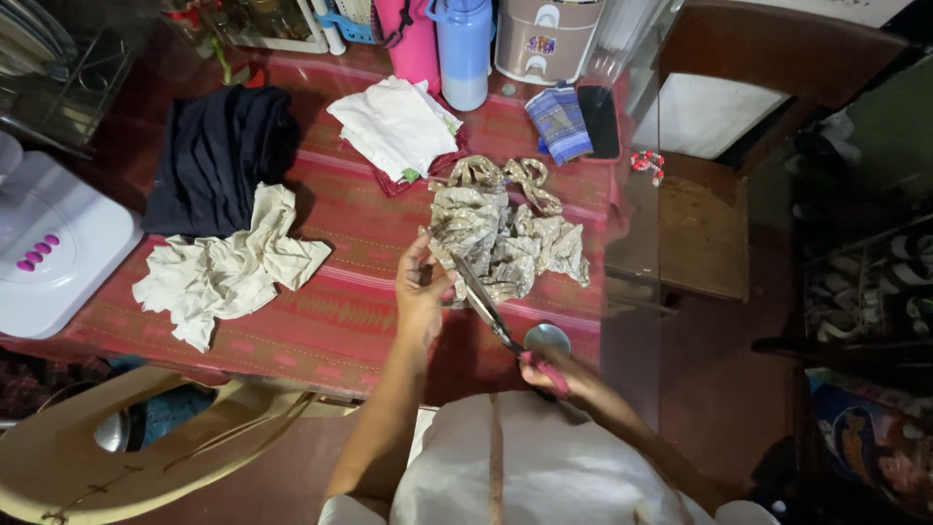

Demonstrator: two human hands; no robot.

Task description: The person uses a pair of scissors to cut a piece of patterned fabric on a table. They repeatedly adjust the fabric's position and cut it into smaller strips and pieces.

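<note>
**Scissors at the edge of a patterned cloth**

While the left hand (420, 292) pinches the near edge of a crumpled patterned cloth (501, 233) between thumb and fingers, the right hand (562, 374) holds a pair of scissors (491, 309) by their pink handles. The grip of the right hand is closed around the handles; the blades point up and to the left, and their tips reach the cloth just beside the left fingers. Whether the blades are open or closed, one cannot tell clearly.

The patterned cloth lies on the right half of the desk (330, 321), which is covered with a red striped cover. A loose strip of the same cloth curls at its far end. To the left, well apart, lies a crumpled cream cloth (228, 272), and behind it a folded dark garment (224, 156). A pile of white cloth (394, 126) rests on something red near the middle back. A small folded blue cloth (559, 122) and a black phone (599, 119) lie side by side at the far right. A blue bottle (465, 49) stands at the back. A white machine (53, 248) sits at the left edge, and a wooden chair (719, 146) stands at the right.
</note>
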